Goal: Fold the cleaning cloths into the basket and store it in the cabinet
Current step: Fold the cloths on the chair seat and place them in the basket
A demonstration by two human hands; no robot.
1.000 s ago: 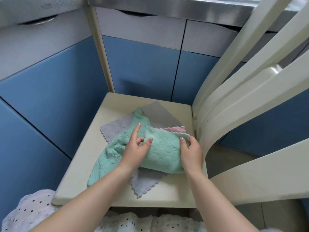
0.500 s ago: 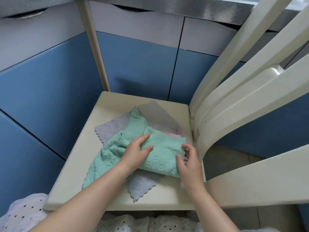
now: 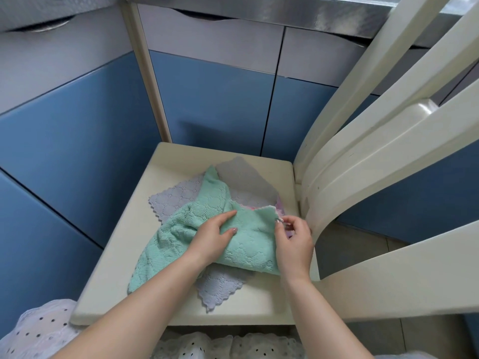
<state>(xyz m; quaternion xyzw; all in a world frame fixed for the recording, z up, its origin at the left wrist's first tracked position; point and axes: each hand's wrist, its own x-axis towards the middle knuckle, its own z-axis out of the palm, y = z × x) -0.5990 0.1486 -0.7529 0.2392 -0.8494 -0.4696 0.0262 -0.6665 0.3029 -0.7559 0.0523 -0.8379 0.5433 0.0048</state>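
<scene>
A mint-green cleaning cloth (image 3: 181, 234) lies rumpled on top of a pile on the cream chair seat (image 3: 124, 260). Under it lie a lilac cloth (image 3: 178, 198), a grey cloth (image 3: 243, 177) and a pink cloth (image 3: 280, 206) that barely shows. My left hand (image 3: 212, 239) rests on the middle of the green cloth with its fingers flat. At the cloth's right corner my right hand (image 3: 295, 239) pinches the edge between thumb and fingertips. No basket is in view.
The chair's cream backrest slats (image 3: 375, 156) rise close on the right. Blue and grey cabinet doors (image 3: 215, 99) stand behind and to the left, under a metal counter edge (image 3: 285, 11). White dotted fabric (image 3: 39, 332) lies at the bottom edge.
My right hand has moved up from the cloth's lower right edge to its right corner and now pinches it. My left hand has stayed on the cloth's middle.
</scene>
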